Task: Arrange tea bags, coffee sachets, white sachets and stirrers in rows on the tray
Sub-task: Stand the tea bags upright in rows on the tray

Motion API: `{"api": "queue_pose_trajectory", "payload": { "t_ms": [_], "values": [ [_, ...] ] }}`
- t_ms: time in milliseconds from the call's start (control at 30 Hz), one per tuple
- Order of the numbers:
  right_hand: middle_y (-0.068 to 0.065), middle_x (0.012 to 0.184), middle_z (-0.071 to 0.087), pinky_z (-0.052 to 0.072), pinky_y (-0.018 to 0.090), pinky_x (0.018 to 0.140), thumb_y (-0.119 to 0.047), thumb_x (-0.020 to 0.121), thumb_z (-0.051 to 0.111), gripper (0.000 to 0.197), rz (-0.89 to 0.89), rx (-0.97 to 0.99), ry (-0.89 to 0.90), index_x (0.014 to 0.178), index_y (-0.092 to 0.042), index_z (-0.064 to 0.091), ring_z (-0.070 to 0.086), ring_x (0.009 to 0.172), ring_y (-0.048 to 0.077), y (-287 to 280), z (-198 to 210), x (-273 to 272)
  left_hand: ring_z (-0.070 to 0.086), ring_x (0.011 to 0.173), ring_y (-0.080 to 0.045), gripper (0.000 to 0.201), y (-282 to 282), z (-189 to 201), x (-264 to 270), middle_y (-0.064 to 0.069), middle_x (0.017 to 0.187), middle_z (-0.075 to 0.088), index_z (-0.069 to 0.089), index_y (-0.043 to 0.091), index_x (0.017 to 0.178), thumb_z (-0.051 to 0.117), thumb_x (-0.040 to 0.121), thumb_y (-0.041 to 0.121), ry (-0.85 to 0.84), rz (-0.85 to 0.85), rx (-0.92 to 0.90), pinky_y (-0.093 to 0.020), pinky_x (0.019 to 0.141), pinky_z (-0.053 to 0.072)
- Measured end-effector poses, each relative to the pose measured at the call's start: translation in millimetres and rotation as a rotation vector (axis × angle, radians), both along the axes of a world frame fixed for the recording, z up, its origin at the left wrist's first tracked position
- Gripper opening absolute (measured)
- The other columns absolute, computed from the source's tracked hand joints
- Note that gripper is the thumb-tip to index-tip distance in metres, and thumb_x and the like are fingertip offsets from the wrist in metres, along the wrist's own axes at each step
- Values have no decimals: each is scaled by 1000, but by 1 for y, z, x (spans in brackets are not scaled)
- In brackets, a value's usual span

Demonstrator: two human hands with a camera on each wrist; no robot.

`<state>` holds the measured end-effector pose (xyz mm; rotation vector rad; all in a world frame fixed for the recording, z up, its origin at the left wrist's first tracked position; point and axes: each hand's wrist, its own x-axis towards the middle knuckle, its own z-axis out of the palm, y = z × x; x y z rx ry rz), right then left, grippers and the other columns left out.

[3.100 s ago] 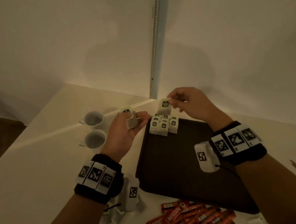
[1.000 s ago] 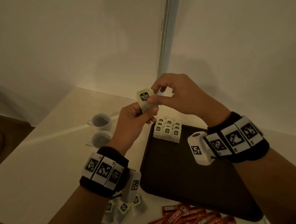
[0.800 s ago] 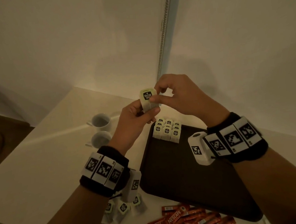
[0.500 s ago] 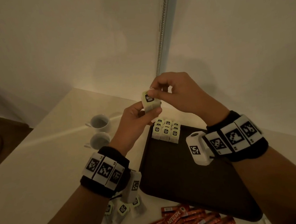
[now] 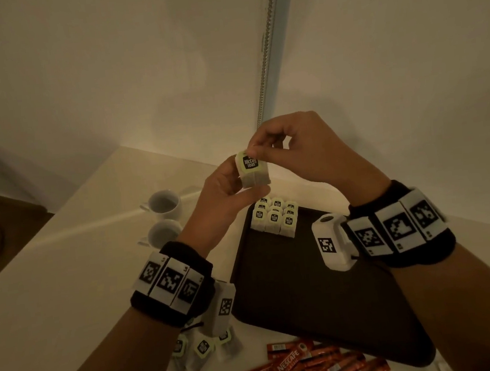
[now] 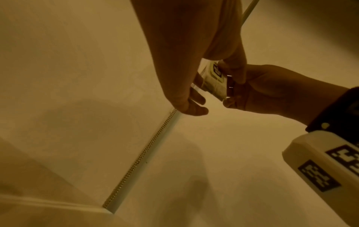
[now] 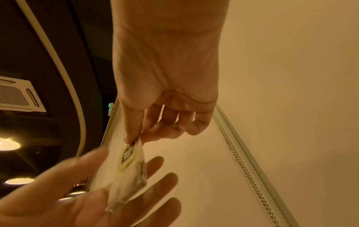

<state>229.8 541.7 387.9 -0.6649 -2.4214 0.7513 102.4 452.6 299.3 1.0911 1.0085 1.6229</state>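
Observation:
Both hands are raised over the far left corner of the dark tray [image 5: 306, 287], sharing one white tea bag [image 5: 251, 171] with a green-edged black label. My left hand [image 5: 226, 193] holds its lower body between thumb and fingers. My right hand [image 5: 267, 149] pinches its top edge. The right wrist view shows this tea bag [image 7: 130, 173] hanging from the right fingertips [image 7: 132, 138] against the left palm. Several tea bags [image 5: 274, 218] stand in rows in the tray's far left corner.
Several loose tea bags [image 5: 203, 346] lie on the table under my left wrist. Red coffee sachets [image 5: 305, 366] are piled at the tray's near edge. Two white cups [image 5: 164, 206] stand left of the tray. Walls close off the table's far side.
My right hand left the tea bags on the tray and rose to meet the left. Over the last second both hands have been turning the held tea bag slightly in the air.

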Motion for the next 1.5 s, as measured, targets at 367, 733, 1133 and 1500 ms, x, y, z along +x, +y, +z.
{"api": "queue_pose_trajectory", "payload": {
  "t_ms": [367,733,1133,1500],
  "values": [
    [-4,76,69,49,23,67,-26,83,70,5,-12,-17,18,83,-22,72,59,68,10,5,-10,1,68,96,-21,21,5,-2,3,0,96,73,72,27,97,66,81,14,-21,67,-41,-28,82,51],
    [-14,73,66,42,8,63,-25,83,70,3,-53,-164,81,84,-23,71,57,66,-3,18,-36,4,68,96,-10,30,2,-14,2,1,104,72,62,19,115,63,87,8,78,68,-153,-19,75,52],
    [11,108,65,51,24,81,-10,87,64,16,-248,-458,-373,102,-6,66,61,93,18,38,-189,14,68,84,-25,10,-109,-103,-55,-5,93,72,71,25,93,64,86,24,245,176,-608,-36,81,51],
    [5,90,58,52,20,63,-4,86,64,15,-490,-644,-250,100,0,61,58,86,16,59,-252,-5,65,70,-24,18,-199,-142,-81,-13,86,72,67,5,98,50,93,0,190,346,-915,-32,68,47]
  ]
}}
